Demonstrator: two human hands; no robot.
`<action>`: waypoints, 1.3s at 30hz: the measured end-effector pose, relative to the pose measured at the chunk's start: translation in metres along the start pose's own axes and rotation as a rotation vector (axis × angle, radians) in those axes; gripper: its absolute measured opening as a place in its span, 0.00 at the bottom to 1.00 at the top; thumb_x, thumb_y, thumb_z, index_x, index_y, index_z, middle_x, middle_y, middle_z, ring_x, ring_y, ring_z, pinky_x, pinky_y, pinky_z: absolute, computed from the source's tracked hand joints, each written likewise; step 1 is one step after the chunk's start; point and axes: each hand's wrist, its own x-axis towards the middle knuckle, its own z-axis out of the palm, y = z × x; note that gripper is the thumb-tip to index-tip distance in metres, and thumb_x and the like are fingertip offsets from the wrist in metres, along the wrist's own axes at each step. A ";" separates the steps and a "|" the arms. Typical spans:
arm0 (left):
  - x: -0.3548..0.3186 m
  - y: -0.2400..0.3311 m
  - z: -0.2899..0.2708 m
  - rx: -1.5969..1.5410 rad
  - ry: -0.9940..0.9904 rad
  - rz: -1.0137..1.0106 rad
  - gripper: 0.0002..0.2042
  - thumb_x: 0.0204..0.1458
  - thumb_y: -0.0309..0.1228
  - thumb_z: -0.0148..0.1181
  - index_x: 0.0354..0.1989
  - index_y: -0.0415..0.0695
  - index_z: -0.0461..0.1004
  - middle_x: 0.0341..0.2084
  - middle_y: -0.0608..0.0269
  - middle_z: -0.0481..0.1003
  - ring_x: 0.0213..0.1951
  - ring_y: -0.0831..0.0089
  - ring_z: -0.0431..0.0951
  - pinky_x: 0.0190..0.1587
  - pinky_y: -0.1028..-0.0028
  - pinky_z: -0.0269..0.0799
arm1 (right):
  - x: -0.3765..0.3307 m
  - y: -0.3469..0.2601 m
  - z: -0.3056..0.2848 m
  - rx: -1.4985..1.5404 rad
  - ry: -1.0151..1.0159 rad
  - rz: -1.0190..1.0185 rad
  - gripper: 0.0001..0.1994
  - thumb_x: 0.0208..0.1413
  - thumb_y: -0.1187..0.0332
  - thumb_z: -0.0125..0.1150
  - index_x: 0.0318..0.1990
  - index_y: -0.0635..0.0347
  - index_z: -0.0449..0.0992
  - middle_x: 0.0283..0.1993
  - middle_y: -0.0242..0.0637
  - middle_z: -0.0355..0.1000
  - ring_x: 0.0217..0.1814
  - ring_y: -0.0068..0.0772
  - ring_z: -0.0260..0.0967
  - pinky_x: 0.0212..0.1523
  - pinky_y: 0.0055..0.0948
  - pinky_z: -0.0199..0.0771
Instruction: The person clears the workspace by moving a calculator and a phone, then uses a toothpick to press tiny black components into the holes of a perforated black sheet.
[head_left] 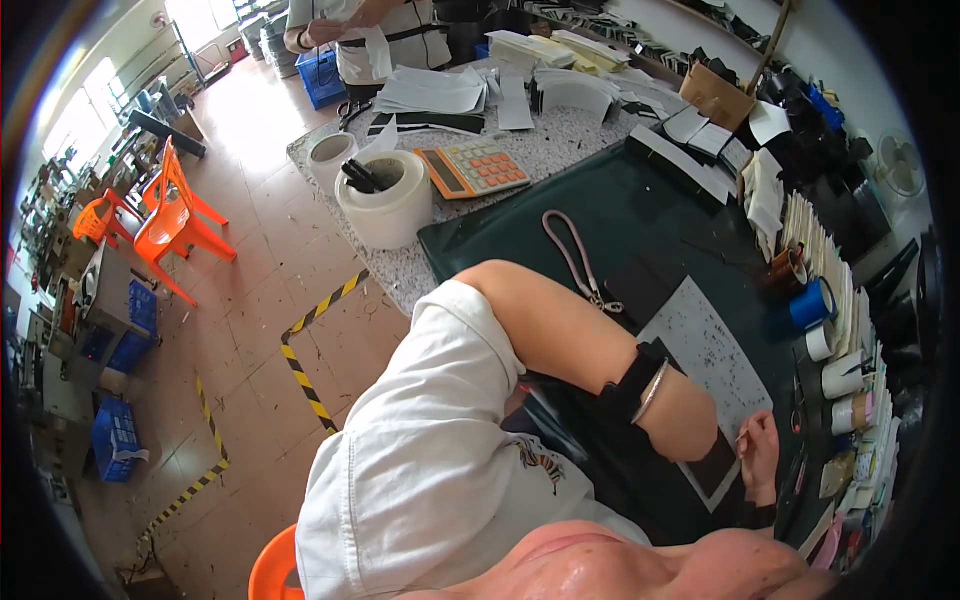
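My left hand [682, 422], with a black band and a bracelet at its wrist, rests over a pale sheet [710, 345] covered in small dark specks. Its back faces up and the fingers are hidden beneath it. A dark rectangular piece [712, 472] lies on the lower part of the sheet, partly under that hand. At the sheet's right edge is my right hand [760, 452], its fingers curled together; whatever they hold is too small to make out. A mauve wrist strap [572, 245] with a metal clasp lies beyond my left forearm.
A dark green mat [520, 240] covers the worktop. A calculator [472, 167] and a large white roll [385, 205] holding dark tools stand at the back left. Blue tape [812, 303] and other rolls line the right side. Another person [385, 45] stands across the table, near stacked papers [430, 92].
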 end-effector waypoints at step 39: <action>0.015 -0.015 0.034 -0.432 -0.007 -0.257 0.26 0.52 0.32 0.68 0.62 0.49 0.75 0.66 0.60 0.69 0.64 0.58 0.70 0.65 0.61 0.70 | -0.027 -0.012 0.053 -0.348 0.014 -0.273 0.04 0.70 0.73 0.58 0.47 0.59 0.70 0.38 0.30 0.73 0.35 0.18 0.74 0.37 0.19 0.75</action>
